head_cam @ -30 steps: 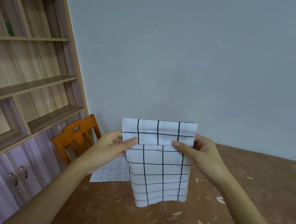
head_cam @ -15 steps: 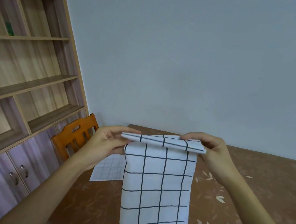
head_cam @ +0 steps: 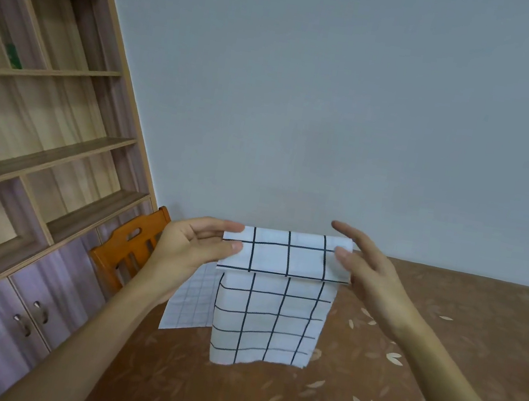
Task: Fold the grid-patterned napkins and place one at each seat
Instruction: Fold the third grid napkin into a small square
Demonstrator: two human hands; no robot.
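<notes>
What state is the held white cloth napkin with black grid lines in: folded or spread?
Partly folded: the white grid napkin has its top turned over into a band, pinched by the left hand; the rest hangs loose.
</notes>
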